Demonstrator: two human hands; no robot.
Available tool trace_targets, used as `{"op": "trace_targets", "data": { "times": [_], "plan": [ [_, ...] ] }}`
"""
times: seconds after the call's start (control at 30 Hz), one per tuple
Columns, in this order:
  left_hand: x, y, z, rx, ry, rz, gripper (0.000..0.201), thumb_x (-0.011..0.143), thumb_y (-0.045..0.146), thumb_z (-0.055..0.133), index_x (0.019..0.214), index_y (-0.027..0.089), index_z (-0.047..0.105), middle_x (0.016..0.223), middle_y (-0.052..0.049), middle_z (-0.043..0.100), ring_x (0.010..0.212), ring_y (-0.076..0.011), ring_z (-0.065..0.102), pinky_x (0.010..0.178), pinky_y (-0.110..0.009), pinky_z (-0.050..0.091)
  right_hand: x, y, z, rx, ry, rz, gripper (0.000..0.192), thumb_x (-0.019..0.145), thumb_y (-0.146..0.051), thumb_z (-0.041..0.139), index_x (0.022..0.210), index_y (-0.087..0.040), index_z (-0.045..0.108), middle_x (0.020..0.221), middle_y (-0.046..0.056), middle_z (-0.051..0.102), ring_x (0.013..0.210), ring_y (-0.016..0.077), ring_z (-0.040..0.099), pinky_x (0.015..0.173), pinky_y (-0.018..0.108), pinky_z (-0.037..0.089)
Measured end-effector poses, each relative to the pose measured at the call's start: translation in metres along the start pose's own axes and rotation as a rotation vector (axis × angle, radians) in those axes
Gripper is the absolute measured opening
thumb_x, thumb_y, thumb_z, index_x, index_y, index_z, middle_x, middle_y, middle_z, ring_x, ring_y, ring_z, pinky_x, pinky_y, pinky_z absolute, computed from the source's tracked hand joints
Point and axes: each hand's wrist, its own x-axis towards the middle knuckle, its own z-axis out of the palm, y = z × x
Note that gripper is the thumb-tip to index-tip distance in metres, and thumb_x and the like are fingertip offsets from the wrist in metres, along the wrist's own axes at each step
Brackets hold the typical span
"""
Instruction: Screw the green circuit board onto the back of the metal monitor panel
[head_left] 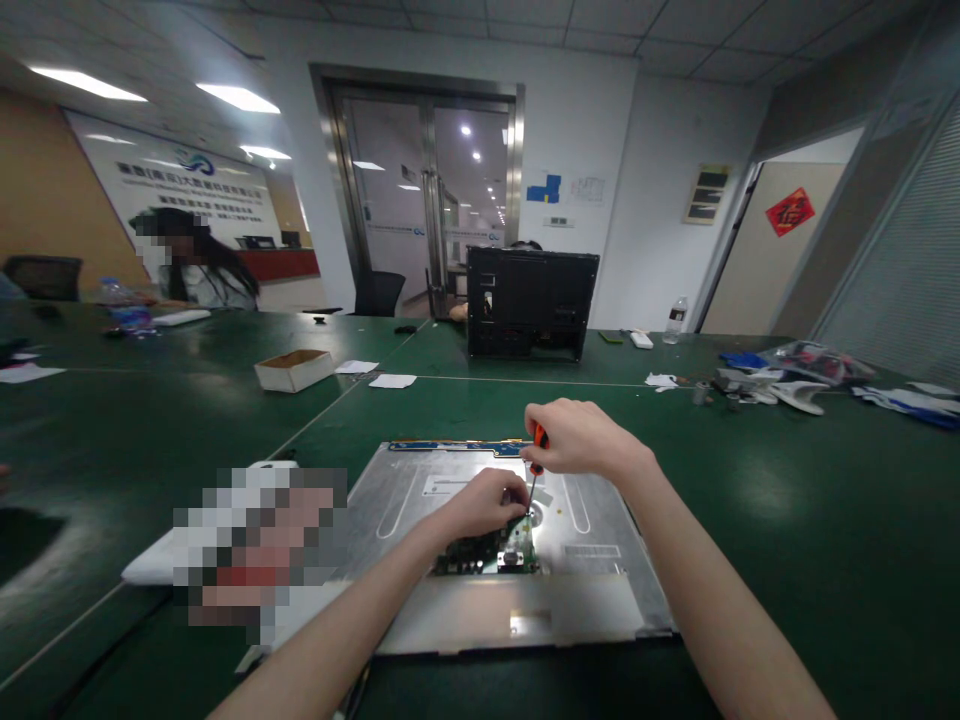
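A flat silver metal panel (pixel 592 560) lies face down on the green table (pixel 787 520) in front of me. A green circuit board (pixel 480 553) is mounted on its near middle. My right hand (pixel 577 437) is closed around the orange handle of a small screwdriver (pixel 534 470), held upright with its tip down at the board's right end. My left hand (pixel 484 503) rests on the board beside the shaft, fingers pinched around the tip.
A black monitor housing (pixel 531 302) stands upright behind the panel. A small cardboard box (pixel 294 369) and white papers (pixel 392 381) lie at the left. Plastic parts and bags (pixel 795 375) and a water bottle (pixel 676 320) sit at the right. A seated person (pixel 196 262) is far left.
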Motion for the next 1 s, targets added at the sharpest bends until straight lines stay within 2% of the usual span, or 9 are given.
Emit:
{"op": "trace_targets", "data": {
  "times": [0.17,0.27,0.37,0.47,0.6,0.73,0.83,1.0],
  "plan": [
    [0.0002,0.0001,-0.0003,0.003,0.003,0.005,0.014,0.070,0.012,0.055,0.071,0.015,0.068,0.067,0.000,0.065,0.063,-0.0137,0.055,0.061,-0.021,0.040,-0.0018,-0.0017,-0.0008,0.034,-0.013,-0.028,0.018,0.077,-0.026,0.057,0.095,-0.022,0.057,0.088,0.003,0.067,0.076,0.0177,0.061,0.052,0.025,0.028],
    [0.0000,0.0007,-0.0003,-0.002,0.004,0.000,0.014,0.069,0.011,0.054,0.071,0.015,0.068,0.068,-0.001,0.066,0.063,-0.0140,0.056,0.062,-0.022,0.040,0.0005,-0.0042,0.0000,0.005,0.017,-0.020,0.018,0.081,-0.033,0.057,0.096,-0.023,0.057,0.086,0.003,0.067,0.076,0.0183,0.061,0.053,0.026,0.029],
    [-0.0005,0.0013,-0.0004,-0.007,0.005,-0.005,0.014,0.069,0.010,0.054,0.071,0.015,0.068,0.069,-0.001,0.066,0.063,-0.0144,0.057,0.062,-0.022,0.041,0.0029,-0.0066,0.0014,-0.024,0.030,0.002,0.026,0.086,-0.048,0.052,0.089,-0.023,0.060,0.082,0.004,0.067,0.077,0.0196,0.061,0.056,0.026,0.031],
    [-0.0006,0.0022,-0.0011,-0.012,0.000,-0.002,0.014,0.068,0.010,0.055,0.072,0.015,0.067,0.070,-0.001,0.067,0.065,-0.0147,0.058,0.063,-0.022,0.041,0.0024,-0.0070,0.0014,-0.028,0.034,0.000,0.031,0.086,-0.051,0.049,0.083,-0.023,0.061,0.080,0.005,0.067,0.076,0.0202,0.061,0.056,0.026,0.030],
    [-0.0002,0.0030,-0.0019,-0.013,-0.005,0.000,0.012,0.068,0.009,0.057,0.071,0.015,0.067,0.069,0.000,0.066,0.064,-0.0142,0.057,0.063,-0.022,0.041,-0.0022,-0.0050,-0.0013,0.037,0.003,-0.039,0.016,0.078,-0.033,0.057,0.089,-0.022,0.060,0.086,0.003,0.068,0.076,0.0189,0.061,0.053,0.026,0.028],
    [-0.0003,0.0027,-0.0017,-0.013,-0.005,-0.004,0.013,0.068,0.009,0.056,0.071,0.015,0.067,0.068,0.000,0.066,0.063,-0.0138,0.056,0.063,-0.022,0.041,-0.0024,-0.0052,-0.0016,0.050,0.004,-0.042,0.019,0.075,-0.023,0.055,0.094,-0.022,0.059,0.087,0.003,0.067,0.075,0.0180,0.060,0.052,0.026,0.028],
    [-0.0004,0.0021,-0.0010,-0.014,-0.004,-0.009,0.013,0.069,0.008,0.056,0.072,0.015,0.067,0.069,0.000,0.066,0.064,-0.0139,0.057,0.063,-0.021,0.041,0.0010,-0.0069,0.0004,0.002,0.036,-0.020,0.016,0.082,-0.033,0.054,0.093,-0.023,0.059,0.084,0.004,0.067,0.073,0.0186,0.061,0.053,0.026,0.029],
    [0.0004,0.0021,-0.0010,-0.020,-0.009,-0.016,0.012,0.068,0.008,0.057,0.071,0.015,0.067,0.068,0.000,0.066,0.063,-0.0138,0.057,0.062,-0.021,0.041,0.0019,-0.0074,0.0012,-0.035,0.026,0.012,0.031,0.086,-0.051,0.050,0.085,-0.022,0.062,0.081,0.006,0.067,0.076,0.0206,0.062,0.056,0.026,0.031]
  ]
}}
